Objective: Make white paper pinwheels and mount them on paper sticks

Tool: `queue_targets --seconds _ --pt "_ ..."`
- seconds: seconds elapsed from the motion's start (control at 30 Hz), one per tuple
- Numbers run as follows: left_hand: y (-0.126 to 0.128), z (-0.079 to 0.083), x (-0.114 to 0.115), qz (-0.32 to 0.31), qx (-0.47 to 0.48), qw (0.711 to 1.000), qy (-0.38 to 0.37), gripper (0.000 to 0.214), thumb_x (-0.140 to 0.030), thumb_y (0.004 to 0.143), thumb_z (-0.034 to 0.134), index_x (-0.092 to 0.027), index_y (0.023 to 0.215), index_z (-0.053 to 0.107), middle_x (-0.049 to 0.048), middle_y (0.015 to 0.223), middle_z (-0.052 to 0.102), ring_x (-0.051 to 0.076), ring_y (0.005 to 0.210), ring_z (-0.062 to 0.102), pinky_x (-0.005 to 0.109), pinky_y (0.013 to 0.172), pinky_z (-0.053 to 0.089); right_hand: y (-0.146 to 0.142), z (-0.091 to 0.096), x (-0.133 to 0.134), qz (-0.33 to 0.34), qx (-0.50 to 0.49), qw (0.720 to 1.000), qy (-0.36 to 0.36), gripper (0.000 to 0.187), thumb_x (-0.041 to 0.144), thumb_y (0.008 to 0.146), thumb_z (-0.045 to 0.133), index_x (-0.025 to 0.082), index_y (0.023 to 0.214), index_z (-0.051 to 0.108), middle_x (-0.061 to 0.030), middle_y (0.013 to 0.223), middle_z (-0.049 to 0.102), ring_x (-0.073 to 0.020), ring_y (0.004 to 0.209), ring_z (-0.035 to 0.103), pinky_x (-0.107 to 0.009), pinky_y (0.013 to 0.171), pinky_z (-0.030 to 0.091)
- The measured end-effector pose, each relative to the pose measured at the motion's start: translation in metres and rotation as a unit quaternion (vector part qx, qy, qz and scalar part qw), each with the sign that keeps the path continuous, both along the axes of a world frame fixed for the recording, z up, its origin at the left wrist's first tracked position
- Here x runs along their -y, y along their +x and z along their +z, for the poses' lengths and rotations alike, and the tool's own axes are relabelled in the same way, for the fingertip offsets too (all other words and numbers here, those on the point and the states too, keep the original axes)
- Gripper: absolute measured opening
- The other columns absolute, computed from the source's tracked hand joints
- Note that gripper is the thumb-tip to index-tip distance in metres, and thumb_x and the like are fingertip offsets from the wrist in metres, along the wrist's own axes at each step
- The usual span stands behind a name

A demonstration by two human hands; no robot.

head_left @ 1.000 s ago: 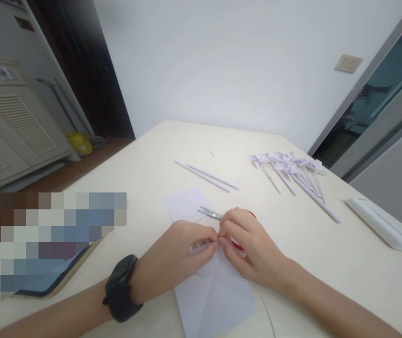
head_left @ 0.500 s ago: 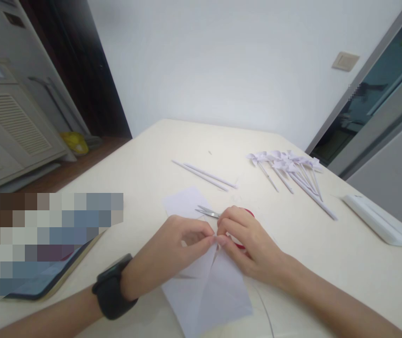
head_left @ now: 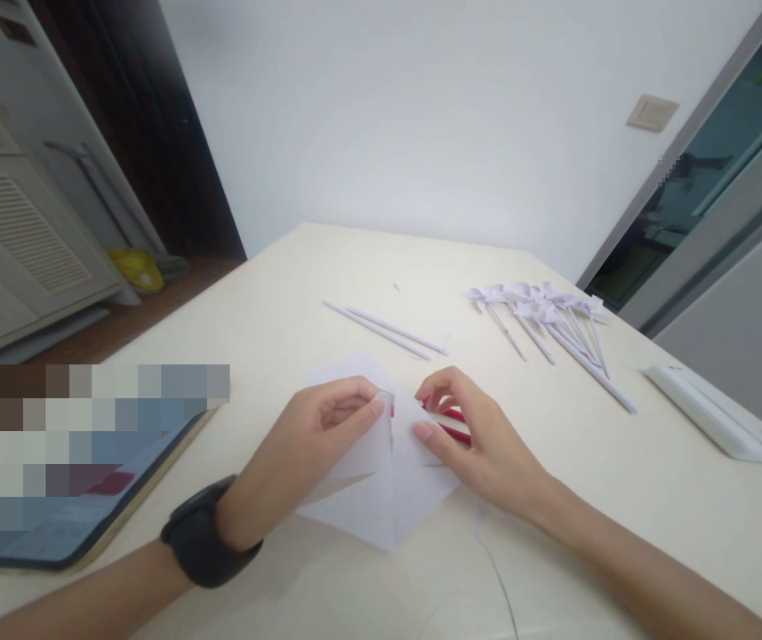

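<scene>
My left hand, with a black watch on its wrist, pinches a sheet of white paper at its upper edge between thumb and fingertips. Slits are cut into the sheet, and it is tilted up off the table. My right hand is just right of the sheet, thumb and fingers apart with nothing between them. Behind those fingers lies a pair of scissors; its red handles show, while its blades are hidden. Another piece of white paper lies flat behind the held sheet.
Two thin white paper sticks lie farther back. Several white paper pinwheels on sticks are grouped at the back right. A long pale packet is near the right edge, a tablet at the left. A thin wire-like strand lies in front.
My right hand has let go of the paper and opened, moving slightly right. My left hand has shifted left and up with the sheet, which has turned and now covers the scissor blades.
</scene>
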State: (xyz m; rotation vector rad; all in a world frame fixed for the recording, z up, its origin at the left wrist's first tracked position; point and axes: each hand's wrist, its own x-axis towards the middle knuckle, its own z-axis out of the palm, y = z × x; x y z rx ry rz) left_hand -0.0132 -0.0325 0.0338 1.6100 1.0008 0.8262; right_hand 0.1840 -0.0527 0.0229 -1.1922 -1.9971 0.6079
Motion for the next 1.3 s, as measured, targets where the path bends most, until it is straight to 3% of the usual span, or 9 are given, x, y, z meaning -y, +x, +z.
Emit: queue_targets --seconds 0.07,0.17,0.3,0.43,0.6,0.83,0.97,1.1,1.3 --pt "0.000 0.001 -0.001 0.007 0.008 1.000 -0.017 0.017 -0.035 0.084 0.052 -0.019 0.080 0.057 -0.0016 0.069 0.062 0.012 0.060 0.056 0.019 0.051 0.041 0.000 -0.001 -0.001 0.015 0.005 1.000 -0.021 0.004 0.022 0.085 0.051 0.020 0.085 0.048 -0.0034 0.090 0.054 -0.0155 0.081 0.052 -0.029 0.068 0.045" --pt "0.000 -0.001 -0.001 0.013 0.010 0.999 -0.027 0.015 -0.035 0.084 0.053 -0.021 0.087 0.055 -0.0029 0.070 0.061 0.011 0.058 0.055 0.018 0.050 0.040 0.000 -0.001 -0.002 0.024 0.019 0.999 -0.021 0.010 0.017 0.085 0.049 0.019 0.076 0.047 -0.0023 0.084 0.054 -0.0143 0.077 0.051 -0.026 0.063 0.044" --pt "0.000 -0.004 -0.001 -0.006 0.002 1.000 0.001 0.017 -0.034 0.086 0.050 -0.019 0.080 0.058 -0.0018 0.073 0.063 0.012 0.063 0.056 0.019 0.054 0.042 0.000 -0.002 -0.002 0.011 0.010 0.999 -0.030 0.004 0.016 0.085 0.048 0.020 0.084 0.049 -0.0021 0.085 0.054 -0.0143 0.077 0.052 -0.027 0.065 0.045" --pt "0.001 0.003 0.004 -0.009 -0.076 0.995 0.070 0.021 -0.033 0.086 0.047 -0.019 0.079 0.062 -0.0005 0.075 0.065 0.015 0.069 0.059 0.020 0.058 0.045 -0.001 -0.001 0.000 -0.009 -0.037 0.999 -0.013 0.015 0.015 0.084 0.050 0.021 0.097 0.047 -0.0032 0.096 0.055 -0.0151 0.087 0.052 -0.031 0.076 0.047" --pt "0.007 0.012 0.014 -0.033 -0.194 0.971 0.133 0.022 -0.028 0.085 0.047 -0.019 0.078 0.065 -0.0001 0.077 0.069 0.015 0.068 0.060 0.017 0.044 0.040 -0.004 0.000 0.003 0.043 -0.050 0.997 0.033 0.013 0.010 0.081 0.053 0.019 0.091 0.051 -0.0041 0.095 0.054 -0.0154 0.088 0.052 -0.031 0.079 0.046" --pt "0.006 0.000 0.017 -0.040 -0.202 0.964 0.171 0.020 -0.026 0.086 0.047 -0.021 0.084 0.066 -0.0004 0.081 0.070 0.014 0.070 0.061 0.015 0.040 0.038 -0.006 0.001 0.004 0.078 -0.043 0.995 0.044 0.017 0.004 0.077 0.055 0.019 0.086 0.053 -0.0037 0.094 0.054 -0.0155 0.090 0.052 -0.031 0.079 0.045" --pt "0.007 0.000 0.016 -0.032 -0.195 0.965 0.174 0.019 -0.026 0.085 0.048 -0.021 0.085 0.067 -0.0005 0.081 0.070 0.014 0.069 0.061 0.018 0.051 0.044 -0.007 0.002 0.005 0.073 -0.039 0.995 0.051 0.017 0.004 0.076 0.057 0.018 0.085 0.053 -0.0035 0.094 0.054 -0.0150 0.090 0.052 -0.030 0.079 0.045" --pt "0.007 -0.001 0.012 -0.040 -0.126 0.984 0.123 0.020 -0.028 0.085 0.050 -0.021 0.081 0.068 0.0000 0.083 0.070 0.016 0.077 0.061 0.023 0.068 0.047 -0.007 0.002 0.005 0.072 -0.044 0.995 0.058 0.018 0.003 0.075 0.055 0.018 0.084 0.054 -0.0033 0.093 0.053 -0.0142 0.090 0.052 -0.029 0.078 0.045" --pt "0.003 -0.005 0.003 -0.070 0.048 0.989 -0.124 0.016 -0.031 0.080 0.060 -0.019 0.082 0.069 0.0007 0.079 0.068 0.014 0.071 0.058 0.022 0.062 0.044 -0.006 0.003 0.006 0.075 -0.047 0.995 0.054 0.016 0.004 0.076 0.055 0.017 0.085 0.055 -0.0030 0.093 0.054 -0.0134 0.088 0.052 -0.027 0.075 0.046"
